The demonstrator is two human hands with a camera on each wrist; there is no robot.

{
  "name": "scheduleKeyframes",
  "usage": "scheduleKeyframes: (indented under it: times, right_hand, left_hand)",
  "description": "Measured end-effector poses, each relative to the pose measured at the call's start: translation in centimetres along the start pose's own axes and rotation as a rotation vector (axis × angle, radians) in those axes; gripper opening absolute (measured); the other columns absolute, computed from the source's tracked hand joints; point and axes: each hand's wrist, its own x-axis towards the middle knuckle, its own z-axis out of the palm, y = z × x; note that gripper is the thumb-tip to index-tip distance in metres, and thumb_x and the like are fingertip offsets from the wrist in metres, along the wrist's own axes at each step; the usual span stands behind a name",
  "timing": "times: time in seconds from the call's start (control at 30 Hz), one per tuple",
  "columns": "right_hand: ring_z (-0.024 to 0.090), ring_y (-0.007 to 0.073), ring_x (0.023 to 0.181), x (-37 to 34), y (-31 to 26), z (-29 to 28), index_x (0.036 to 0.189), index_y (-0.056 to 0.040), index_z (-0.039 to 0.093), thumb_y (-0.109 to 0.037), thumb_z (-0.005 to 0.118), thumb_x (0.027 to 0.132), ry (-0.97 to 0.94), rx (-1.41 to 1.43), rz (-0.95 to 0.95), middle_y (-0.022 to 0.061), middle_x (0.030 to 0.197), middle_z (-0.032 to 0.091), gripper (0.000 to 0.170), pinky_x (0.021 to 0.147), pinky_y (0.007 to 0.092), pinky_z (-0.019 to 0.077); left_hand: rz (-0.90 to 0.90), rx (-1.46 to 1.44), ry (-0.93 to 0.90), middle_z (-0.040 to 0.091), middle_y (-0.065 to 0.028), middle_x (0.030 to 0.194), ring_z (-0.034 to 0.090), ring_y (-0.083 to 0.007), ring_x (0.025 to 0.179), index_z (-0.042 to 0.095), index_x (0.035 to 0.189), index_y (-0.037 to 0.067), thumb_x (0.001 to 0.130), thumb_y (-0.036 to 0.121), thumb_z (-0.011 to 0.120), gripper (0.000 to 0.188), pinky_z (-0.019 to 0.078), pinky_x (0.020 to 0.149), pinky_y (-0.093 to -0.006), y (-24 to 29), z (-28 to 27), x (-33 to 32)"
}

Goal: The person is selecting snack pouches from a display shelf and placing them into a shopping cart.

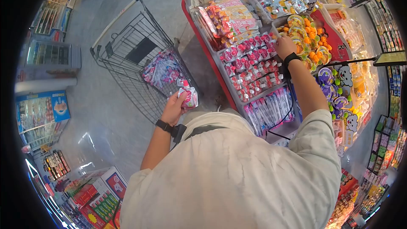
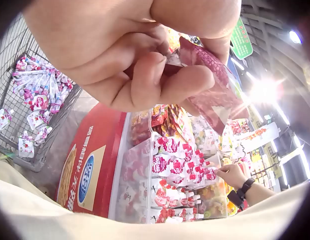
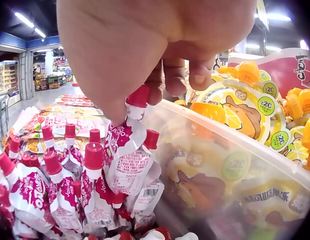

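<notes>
My left hand (image 1: 173, 108) grips a pink and white spouted pouch (image 1: 189, 97) beside the cart; in the left wrist view its fingers curl round the pink wrapper. My right hand (image 1: 286, 46) is over the display at the edge of a bin of spouted jelly pouches. In the right wrist view its thumb and fingers pinch a pouch (image 3: 126, 160) by the dark pink cap (image 3: 138, 96). Around it stand several similar pouches (image 3: 60, 192) with caps upward. A clear plastic divider (image 3: 235, 137) separates them from yellow-orange pouches (image 3: 235, 110).
A wire shopping cart (image 1: 127, 23) stands at left, holding a heap of pink and purple pouches (image 1: 163, 68). The display's red side (image 1: 207, 53) runs between cart and bins. Purple pouches (image 1: 325, 82) lie to the right. A dark rod (image 1: 352, 62) crosses over the display.
</notes>
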Motion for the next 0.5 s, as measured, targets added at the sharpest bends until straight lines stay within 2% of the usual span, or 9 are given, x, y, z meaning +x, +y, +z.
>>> scheduleKeyframes:
  times: [0.1,0.17,0.23,0.3,0.37,0.4,0.43,0.47,0.5]
  right_hand:
    - [0.063,0.0334,0.099,-1.7,-1.7,-2.3,0.097,-0.0048,0.071,-0.025,0.067,0.088,0.167,-0.01,-0.02,0.0127,0.099,0.062,0.022,0.084,0.0439,0.0538]
    - [0.063,0.0336,0.098,-2.8,-4.2,-5.2,0.097,-0.004,0.07,-0.027,0.067,0.089,0.422,0.15,-0.148,0.0141,0.098,0.063,0.025,0.085,0.0433,0.0534]
    - [0.064,0.0335,0.097,-5.1,-7.6,-6.3,0.106,-0.0029,0.069,-0.031,0.068,0.091,0.449,0.364,-0.308,0.0147,0.105,0.066,0.032,0.084,0.0421,0.053]
    - [0.066,0.0281,0.098,-9.5,-12.8,-8.7,0.116,-0.0018,0.066,-0.032,0.068,0.093,0.033,0.817,-0.257,0.0142,0.113,0.067,0.038,0.081,0.0405,0.0523]
    - [0.068,0.0197,0.091,-11.9,-15.9,-8.6,0.126,-0.0004,0.061,-0.03,0.069,0.095,-0.259,1.083,-0.184,0.0131,0.109,0.07,0.044,0.075,0.0354,0.0527]
    - [0.068,0.0197,0.091,-12.6,-16.4,-8.8,0.126,-0.0004,0.061,-0.03,0.069,0.095,-0.255,1.078,-0.18,0.0131,0.109,0.07,0.044,0.075,0.0354,0.0527]
    - [0.066,0.0148,0.084,-13.2,-16.8,-9.1,0.122,0.0,0.062,-0.027,0.066,0.097,-0.446,1.173,-0.17,0.0093,0.1,0.07,0.037,0.072,0.0314,0.0532]
    - [0.065,0.01,0.077,-13.6,-17.1,-9.4,0.118,0.0004,0.063,-0.023,0.064,0.099,-0.641,1.264,-0.16,0.0055,0.09,0.069,0.03,0.069,0.0274,0.0536]
    - [0.065,0.01,0.077,-13.9,-17.0,-9.1,0.118,0.0004,0.063,-0.023,0.064,0.099,-0.638,1.261,-0.16,0.0055,0.09,0.069,0.03,0.069,0.0274,0.0536]
  left_hand:
    - [-0.01,-0.035,-0.027,0.068,0.0003,0.101,0.065,-0.0064,0.084,0.06,0.123,0.008,0.103,0.029,0.057,0.029,0.0483,0.064,-0.0201,-0.2,0.4,0.1]
    - [-0.002,-0.035,0.01,0.068,0.0009,0.101,0.065,-0.0055,0.083,0.06,0.124,0.008,0.103,0.028,0.057,0.029,0.0467,0.062,-0.0197,0.3,1.9,0.7]
    - [-0.002,-0.034,0.05,0.069,0.0015,0.101,0.064,-0.0046,0.082,0.059,0.126,0.008,0.104,0.026,0.057,0.029,0.045,0.061,-0.0193,1.0,3.4,1.4]
    - [0.032,0.16,-0.075,0.068,0.0002,0.105,0.065,-0.0057,0.086,0.057,0.13,0.007,0.103,0.022,0.057,0.03,0.0503,0.067,-0.0209,2.3,4.8,2.7]
    - [0.055,0.221,-0.18,0.068,-0.0008,0.107,0.066,-0.0091,0.09,0.055,0.132,0.006,0.101,0.017,0.061,0.034,0.0542,0.074,-0.0234,3.6,7.3,3.7]
    - [0.129,0.206,-0.225,0.068,-0.0016,0.107,0.066,-0.0096,0.09,0.053,0.132,0.005,0.099,0.016,0.065,0.037,0.0549,0.073,-0.0242,3.9,8.9,4.0]
    - [0.203,0.194,-0.271,0.068,-0.0025,0.107,0.066,-0.0101,0.09,0.052,0.132,0.005,0.097,0.014,0.068,0.04,0.0556,0.073,-0.025,3.9,9.8,4.3]
    - [0.145,0.148,-0.326,0.068,-0.0056,0.106,0.066,-0.0129,0.092,0.049,0.129,0.004,0.091,0.011,0.074,0.046,0.0568,0.076,-0.0278,3.9,10.1,4.6]
    - [0.147,0.147,-0.329,0.068,-0.0056,0.106,0.066,-0.0129,0.092,0.049,0.129,0.004,0.091,0.011,0.074,0.046,0.0568,0.076,-0.0278,4.0,10.3,4.7]
